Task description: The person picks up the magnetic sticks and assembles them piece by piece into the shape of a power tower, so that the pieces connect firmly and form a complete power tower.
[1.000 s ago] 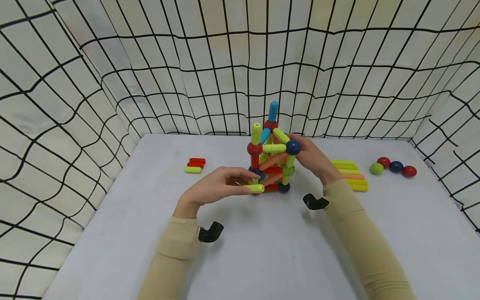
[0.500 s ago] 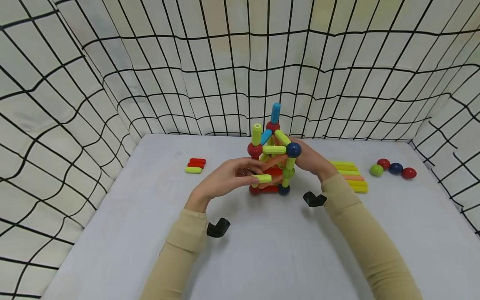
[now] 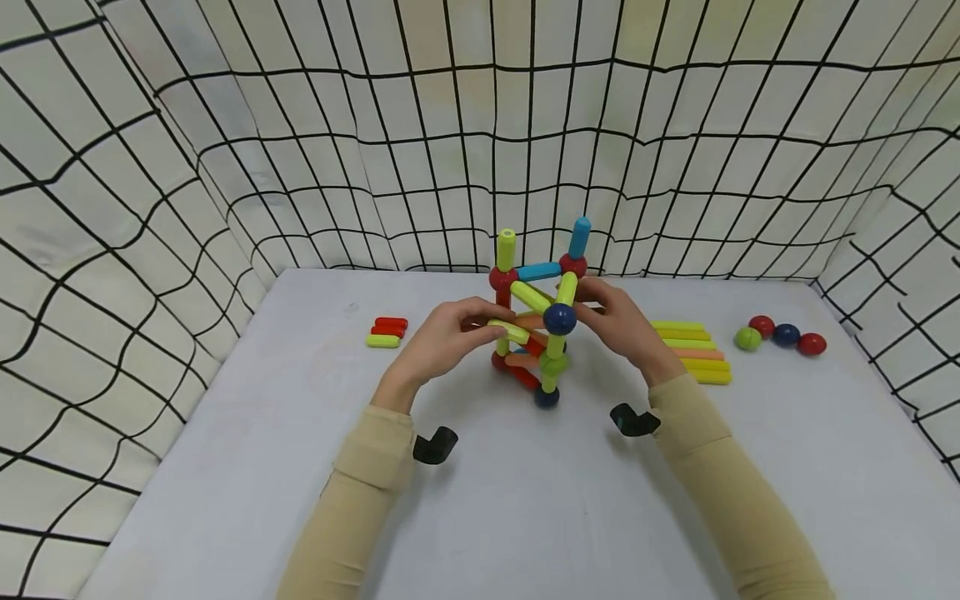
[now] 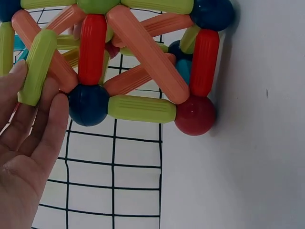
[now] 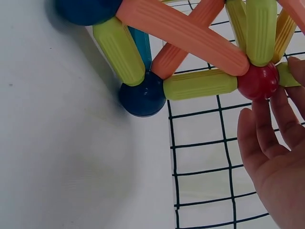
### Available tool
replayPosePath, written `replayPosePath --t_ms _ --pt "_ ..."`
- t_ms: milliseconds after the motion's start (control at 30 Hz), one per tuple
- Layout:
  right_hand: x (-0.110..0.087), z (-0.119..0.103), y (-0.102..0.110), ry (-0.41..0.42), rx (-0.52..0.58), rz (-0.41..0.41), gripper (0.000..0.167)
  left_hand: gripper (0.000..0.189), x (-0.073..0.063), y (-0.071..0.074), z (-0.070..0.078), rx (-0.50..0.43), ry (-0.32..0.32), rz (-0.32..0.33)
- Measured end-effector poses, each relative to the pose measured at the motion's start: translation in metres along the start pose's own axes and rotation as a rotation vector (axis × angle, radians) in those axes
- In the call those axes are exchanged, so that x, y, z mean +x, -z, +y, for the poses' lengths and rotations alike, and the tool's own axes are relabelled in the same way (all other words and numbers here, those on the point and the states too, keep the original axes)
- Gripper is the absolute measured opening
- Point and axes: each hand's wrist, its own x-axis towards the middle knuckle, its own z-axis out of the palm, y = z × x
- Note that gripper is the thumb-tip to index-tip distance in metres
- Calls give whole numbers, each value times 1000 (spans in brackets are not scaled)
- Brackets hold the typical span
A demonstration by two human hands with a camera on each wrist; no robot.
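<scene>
Black-gridded walls (image 3: 420,171) back a colourful lattice (image 3: 531,297) of ribbed rods (image 4: 142,109) and balls (image 4: 195,116).

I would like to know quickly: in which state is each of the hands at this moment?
Left hand: holding a yellow-green rod between thumb and fingers.
Right hand: holding the ball-and-rod structure, fingertips at a red ball.

I am facing a white table (image 3: 525,517), and a white back wall (image 3: 420,171) with black grid lines is rising behind it. Matching side walls (image 3: 97,208), their lines running wavy, are flanking the table left and right. Soft shadows (image 3: 386,512) are falling across its top.
</scene>
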Motion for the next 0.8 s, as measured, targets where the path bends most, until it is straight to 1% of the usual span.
replayPosePath --t_ms 100,200,233,300,367,400,467,533,600,700,800 --pt "-6 -1 -1 -15 -9 16 35 28 -4 1 3 -47 -25 -37" --pt "-8 -2 -1 -18 -13 23 35 28 -9 0 9 -107 -87 -87" --pt "-9 -2 -1 -16 -13 22 36 28 -11 -1 12 -135 -111 -95" --pt "-9 -3 -1 -15 -13 21 36 28 -14 -4 20 -202 -148 -82" --pt "-8 -3 -1 -11 -13 23 36 28 -16 -9 30 -264 -189 -30" --pt "-8 -3 -2 -11 -10 24 36 28 -16 -12 36 -291 -210 11" --pt "-8 -2 -2 -8 -8 27 37 27 -14 -18 47 -317 -265 102" --pt "-8 -2 -2 -4 -7 32 37 28 -9 -23 58 -303 -322 177" --pt "-8 -1 -2 -2 -9 38 38 29 -3 -28 66 -257 -362 235" --pt "-8 -1 -3 -1 -10 43 39 33 3 -34 73 -208 -397 268" --pt "-7 -1 -4 1 -11 40 40 35 7 -38 75 -188 -410 273"
